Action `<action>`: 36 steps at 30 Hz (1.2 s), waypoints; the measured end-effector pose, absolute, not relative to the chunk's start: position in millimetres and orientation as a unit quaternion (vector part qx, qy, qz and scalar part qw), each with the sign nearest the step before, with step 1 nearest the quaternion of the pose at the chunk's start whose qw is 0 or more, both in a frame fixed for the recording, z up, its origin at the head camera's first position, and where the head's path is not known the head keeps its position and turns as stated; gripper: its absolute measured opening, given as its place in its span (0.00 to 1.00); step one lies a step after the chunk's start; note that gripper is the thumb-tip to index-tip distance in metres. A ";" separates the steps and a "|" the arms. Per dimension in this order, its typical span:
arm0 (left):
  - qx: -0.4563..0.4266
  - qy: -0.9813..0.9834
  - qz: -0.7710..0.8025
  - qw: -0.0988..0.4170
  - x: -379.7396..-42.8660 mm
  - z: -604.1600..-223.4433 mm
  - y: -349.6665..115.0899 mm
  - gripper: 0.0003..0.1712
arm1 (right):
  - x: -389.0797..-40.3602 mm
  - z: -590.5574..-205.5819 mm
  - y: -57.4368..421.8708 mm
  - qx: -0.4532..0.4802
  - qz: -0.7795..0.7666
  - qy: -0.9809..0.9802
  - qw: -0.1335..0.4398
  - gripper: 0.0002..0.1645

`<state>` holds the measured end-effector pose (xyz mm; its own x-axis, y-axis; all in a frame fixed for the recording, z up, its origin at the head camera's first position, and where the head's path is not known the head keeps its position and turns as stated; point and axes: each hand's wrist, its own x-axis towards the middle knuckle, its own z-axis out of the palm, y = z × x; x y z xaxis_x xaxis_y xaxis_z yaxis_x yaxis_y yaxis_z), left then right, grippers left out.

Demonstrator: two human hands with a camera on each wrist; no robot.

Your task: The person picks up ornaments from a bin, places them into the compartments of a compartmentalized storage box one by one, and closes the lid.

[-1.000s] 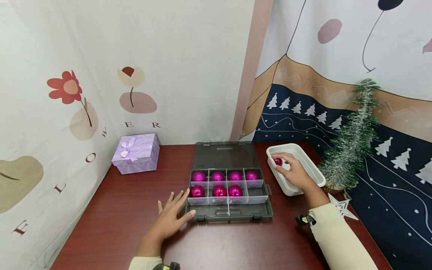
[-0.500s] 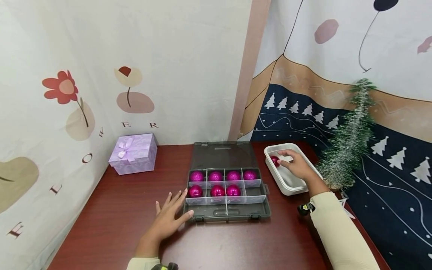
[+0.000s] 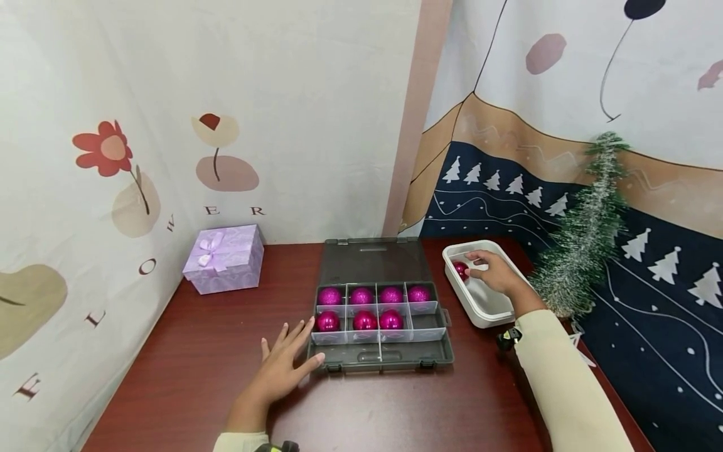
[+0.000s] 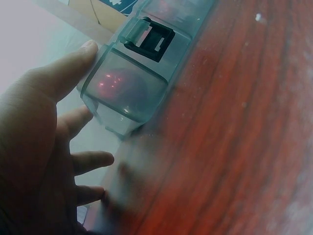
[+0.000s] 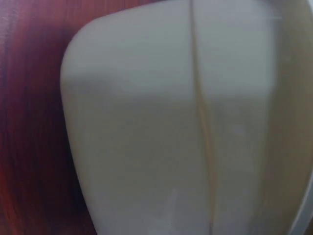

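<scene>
My left hand (image 3: 285, 364), fingers spread, rests at the left side of a clear grey compartment box (image 3: 361, 356) with its lid folded back. The left wrist view shows its thumb against the box corner (image 4: 124, 93). Several glittery magenta baubles (image 3: 360, 295) fill the back row, and shiny ones (image 3: 364, 321) sit in front of them. My right hand (image 3: 497, 276) reaches into a white tray (image 3: 480, 317), thumb and fingers parted just right of a shiny red bauble (image 3: 460, 270). The right wrist view shows only the tray's outer wall (image 5: 137, 127) up close, no hand.
A small green tinsel tree (image 3: 584, 238) stands right of the tray, with a white star (image 3: 584, 356) partly hidden behind the right sleeve. A lilac gift box (image 3: 223, 258) sits at the back left. Printed cloth walls (image 3: 316, 125) border the dark red table (image 3: 367, 414).
The right fingers have parted from the red bauble and drawn slightly right, leaving it at the tray's left side. The left hand keeps its place on the box.
</scene>
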<state>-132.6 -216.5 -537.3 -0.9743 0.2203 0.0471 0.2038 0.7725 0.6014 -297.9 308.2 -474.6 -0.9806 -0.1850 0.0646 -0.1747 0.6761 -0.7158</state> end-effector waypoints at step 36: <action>0.111 0.939 0.325 0.015 -131.5 -536.8 -215.7 0.48 | -314.2 -483.2 308.4 -0.107 -0.380 0.916 0.071 0.26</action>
<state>-131.5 -215.7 -536.8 -0.9751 0.2176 0.0431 0.1978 0.7644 0.6137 -314.2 308.4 -483.2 -0.9668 -0.2509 -0.0488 -0.1428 0.6886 -0.7109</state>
